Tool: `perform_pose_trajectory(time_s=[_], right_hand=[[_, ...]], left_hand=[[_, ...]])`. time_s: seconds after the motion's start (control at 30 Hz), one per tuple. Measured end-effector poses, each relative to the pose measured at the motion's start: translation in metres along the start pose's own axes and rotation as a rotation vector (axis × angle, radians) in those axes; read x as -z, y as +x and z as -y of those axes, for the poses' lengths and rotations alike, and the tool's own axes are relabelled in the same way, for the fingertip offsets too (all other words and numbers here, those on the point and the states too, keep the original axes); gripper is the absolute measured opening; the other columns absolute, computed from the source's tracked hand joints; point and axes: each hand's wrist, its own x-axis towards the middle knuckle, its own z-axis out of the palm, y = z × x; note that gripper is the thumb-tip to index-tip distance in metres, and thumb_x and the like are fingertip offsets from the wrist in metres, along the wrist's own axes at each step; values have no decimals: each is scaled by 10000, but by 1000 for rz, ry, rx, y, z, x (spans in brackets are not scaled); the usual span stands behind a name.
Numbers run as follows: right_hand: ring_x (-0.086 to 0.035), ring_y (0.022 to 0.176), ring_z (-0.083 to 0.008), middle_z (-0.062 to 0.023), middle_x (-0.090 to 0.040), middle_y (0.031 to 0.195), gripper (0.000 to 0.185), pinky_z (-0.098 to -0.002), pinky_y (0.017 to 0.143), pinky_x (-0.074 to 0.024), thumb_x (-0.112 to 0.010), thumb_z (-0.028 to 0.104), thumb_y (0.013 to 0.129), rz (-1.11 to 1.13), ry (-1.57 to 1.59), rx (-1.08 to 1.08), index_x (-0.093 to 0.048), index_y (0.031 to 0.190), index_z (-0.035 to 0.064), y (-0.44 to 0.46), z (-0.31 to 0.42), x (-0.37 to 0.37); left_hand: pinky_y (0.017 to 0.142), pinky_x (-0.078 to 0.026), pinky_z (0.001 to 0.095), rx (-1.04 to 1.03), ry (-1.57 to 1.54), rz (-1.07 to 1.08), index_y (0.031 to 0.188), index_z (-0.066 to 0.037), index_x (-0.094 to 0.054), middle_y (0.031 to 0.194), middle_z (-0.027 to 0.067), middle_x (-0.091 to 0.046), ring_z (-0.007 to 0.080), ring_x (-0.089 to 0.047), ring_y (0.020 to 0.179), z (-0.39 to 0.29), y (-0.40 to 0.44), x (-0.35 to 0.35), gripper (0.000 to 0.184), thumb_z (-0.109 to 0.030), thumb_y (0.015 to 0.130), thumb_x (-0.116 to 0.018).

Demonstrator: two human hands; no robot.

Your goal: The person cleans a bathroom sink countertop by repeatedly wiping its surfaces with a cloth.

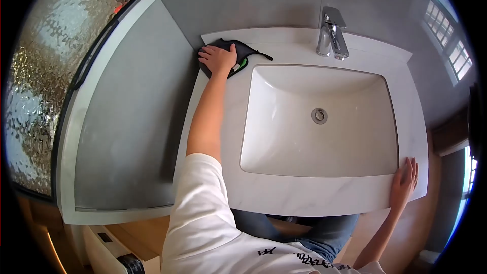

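My left hand (218,60) lies on a black zip pouch (245,50) at the back left corner of the countertop, its fingers spread over the fabric. A strap sticks out from the pouch toward the faucet, and a bit of green shows at the pouch's edge. What is inside the pouch I cannot make out. My right hand (404,180) rests at the front right of the white countertop (304,195), beside the basin's corner, with fingers stretched out and nothing in them.
A white rectangular sink (284,127) with a round drain (319,115) is set into the counter. Behind it stands a chrome faucet (332,33). A grey partition (132,106) rises on the left, next to textured glass (50,35). Below left is an open drawer (114,248).
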Motion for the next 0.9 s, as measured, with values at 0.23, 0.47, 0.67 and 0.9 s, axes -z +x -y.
perform_pose_trajectory(time_s=[0.23,0.47,0.67,0.9], right_hand=[[-331,1417,-306,-115,-447,1479,437,-443,1170,-227,-536,234,921,16,24,-50,-545,1342,119,-2,8,4],[-327,1420,-296,-101,-424,1498,444,-446,1174,-214,-538,264,943,10,10,-43,-523,1367,133,-4,7,2],[-320,1426,-291,-109,-420,1501,448,-442,1185,-197,-540,288,942,22,-22,-63,-531,1359,125,-2,8,0],[-312,1432,-278,-96,-418,1505,441,-434,1187,-197,-538,280,949,29,-14,-78,-532,1362,127,-3,10,1]], left_hand=[[1183,-106,538,-274,11,77,1529,-59,-247,1603,153,-193,423,-153,1465,21,-33,11,856,-665,931,-332],[1185,-108,530,-684,-45,131,1532,-148,-275,1609,107,-200,389,-148,1473,72,-145,48,750,-577,941,-446],[1183,-123,530,-907,-82,147,1525,-120,-289,1603,110,-213,386,-169,1466,130,-253,91,698,-395,932,-536],[1168,-147,552,-774,-101,184,1514,-78,-304,1598,124,-221,394,-191,1457,141,-322,108,618,-361,982,-440]])
